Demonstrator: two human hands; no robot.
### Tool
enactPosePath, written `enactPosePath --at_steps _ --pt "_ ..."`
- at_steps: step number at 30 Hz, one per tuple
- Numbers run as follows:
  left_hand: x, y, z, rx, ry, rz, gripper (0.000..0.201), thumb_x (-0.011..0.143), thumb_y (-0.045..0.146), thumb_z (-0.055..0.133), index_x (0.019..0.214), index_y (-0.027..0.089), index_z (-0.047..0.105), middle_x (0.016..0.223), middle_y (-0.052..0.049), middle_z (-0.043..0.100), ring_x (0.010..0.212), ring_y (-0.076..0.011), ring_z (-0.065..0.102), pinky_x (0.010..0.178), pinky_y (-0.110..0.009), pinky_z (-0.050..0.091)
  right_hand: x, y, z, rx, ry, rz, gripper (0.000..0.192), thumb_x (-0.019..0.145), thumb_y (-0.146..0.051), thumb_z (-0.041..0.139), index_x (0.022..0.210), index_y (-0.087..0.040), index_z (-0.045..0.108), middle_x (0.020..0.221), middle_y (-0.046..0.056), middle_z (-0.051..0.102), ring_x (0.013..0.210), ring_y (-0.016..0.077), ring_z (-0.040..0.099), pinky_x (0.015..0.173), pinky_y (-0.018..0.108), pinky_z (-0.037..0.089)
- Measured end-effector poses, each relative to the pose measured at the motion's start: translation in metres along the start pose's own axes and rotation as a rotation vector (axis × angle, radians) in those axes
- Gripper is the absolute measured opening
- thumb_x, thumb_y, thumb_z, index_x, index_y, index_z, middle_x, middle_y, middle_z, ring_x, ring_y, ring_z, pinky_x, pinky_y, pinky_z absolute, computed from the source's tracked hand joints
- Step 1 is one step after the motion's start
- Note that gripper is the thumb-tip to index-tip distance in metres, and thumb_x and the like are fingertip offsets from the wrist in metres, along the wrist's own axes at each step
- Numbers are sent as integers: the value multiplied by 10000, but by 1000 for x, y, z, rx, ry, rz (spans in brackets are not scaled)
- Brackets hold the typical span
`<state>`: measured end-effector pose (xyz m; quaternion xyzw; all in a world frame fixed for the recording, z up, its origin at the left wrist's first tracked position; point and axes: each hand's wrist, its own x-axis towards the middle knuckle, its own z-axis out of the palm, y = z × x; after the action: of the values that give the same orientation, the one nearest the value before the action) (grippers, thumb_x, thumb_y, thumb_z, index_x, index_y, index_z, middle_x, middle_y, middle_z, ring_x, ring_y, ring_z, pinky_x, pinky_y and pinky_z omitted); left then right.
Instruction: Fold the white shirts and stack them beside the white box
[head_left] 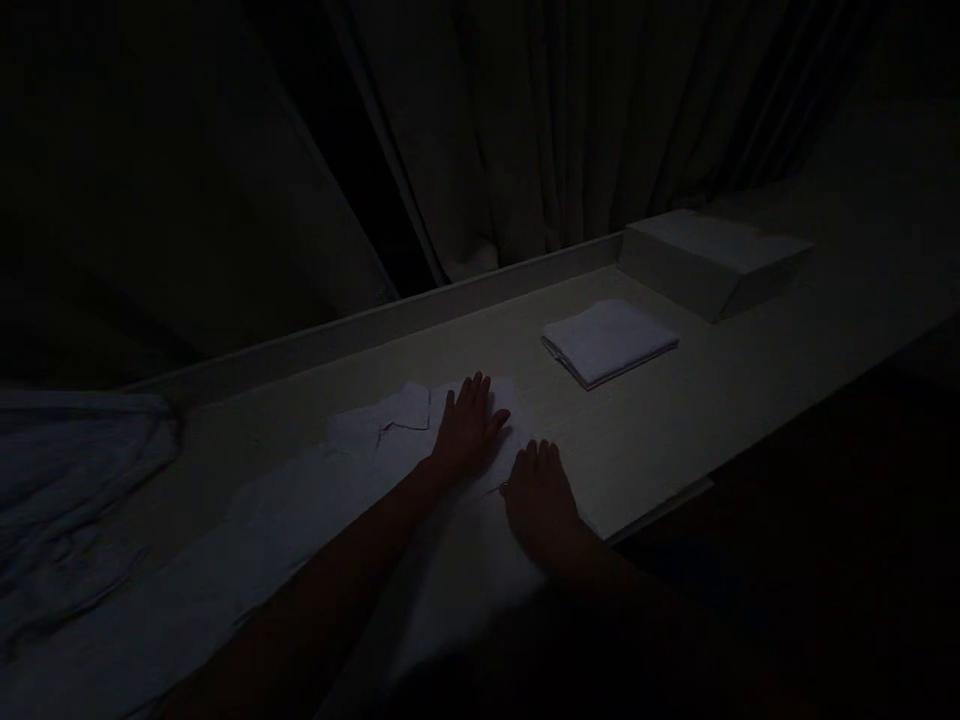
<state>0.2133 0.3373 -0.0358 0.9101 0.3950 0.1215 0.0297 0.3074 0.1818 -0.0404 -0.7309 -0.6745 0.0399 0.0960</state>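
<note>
A white cloth lies spread along the table, its near part hanging over the front edge towards me. My left hand rests flat on the cloth's right part, fingers stretched forward and thumb out to the side. To its right, my right hand is at the cloth's right edge with its fingers curled and thumb close in. A crease runs from that thumb, and the cloth appears gripped there, though the dim light hides the fingertips. Just past my hands lies a neatly folded white cloth.
The pale table has a raised back rim. A box-like block stands at the back right. Crumpled white fabric lies at the far left. Curtains hang behind the table. The room is very dark.
</note>
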Motion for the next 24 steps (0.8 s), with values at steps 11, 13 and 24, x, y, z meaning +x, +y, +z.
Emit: enactPosePath --at_steps 11,13,24 --pt "-317 -103 -87 -123 350 -824 380 871 533 466 1086 247 595 1155 -78 662 1110 -255 614 968 -400 484 14 -64 22 63 154 -433 496 1031 -357 329 1428 -101 482 1520 157 409 1470 296 236 1201 504 176" --pt "-352 -119 -97 -123 330 -998 355 858 550 456 979 252 607 1031 -68 688 984 -264 650 868 -399 507 12 -82 32 55 147 -456 468 1028 -334 349 1403 -108 513 1497 155 445 1458 291 269 1196 499 193" --pt "-381 -151 -97 -494 616 -1400 427 744 628 590 890 242 482 805 -53 649 756 -275 674 729 -480 561 18 -235 51 99 -1 -658 509 1029 -469 318 1497 -278 378 1579 60 328 1474 282 226 1168 544 219"
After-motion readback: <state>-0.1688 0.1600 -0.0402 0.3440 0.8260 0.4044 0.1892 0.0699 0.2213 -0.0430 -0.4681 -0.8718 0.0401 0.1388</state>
